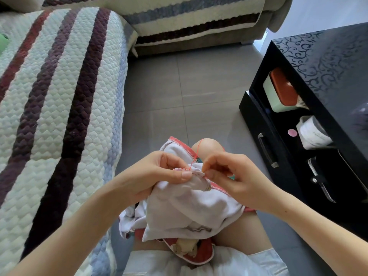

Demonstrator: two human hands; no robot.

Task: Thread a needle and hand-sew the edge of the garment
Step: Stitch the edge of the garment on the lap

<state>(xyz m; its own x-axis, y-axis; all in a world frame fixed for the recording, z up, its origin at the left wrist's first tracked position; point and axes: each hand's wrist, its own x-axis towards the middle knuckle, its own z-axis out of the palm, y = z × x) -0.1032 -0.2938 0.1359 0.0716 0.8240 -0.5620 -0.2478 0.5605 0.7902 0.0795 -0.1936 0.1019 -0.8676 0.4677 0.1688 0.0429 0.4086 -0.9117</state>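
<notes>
Garment [189,208] bunched on lap; left hand [157,172] pinches its stitched edge, which runs left-right. Right hand [235,176], at that edge's right end, pinches tight, presumably on the needle (too small to see); red thread [196,154] loops above.

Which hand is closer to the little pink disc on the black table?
Right. The right hand pinches the edge of the garment, down-left of the pink disc; the left hand grips the garment farther left, toward the sofa.
</notes>
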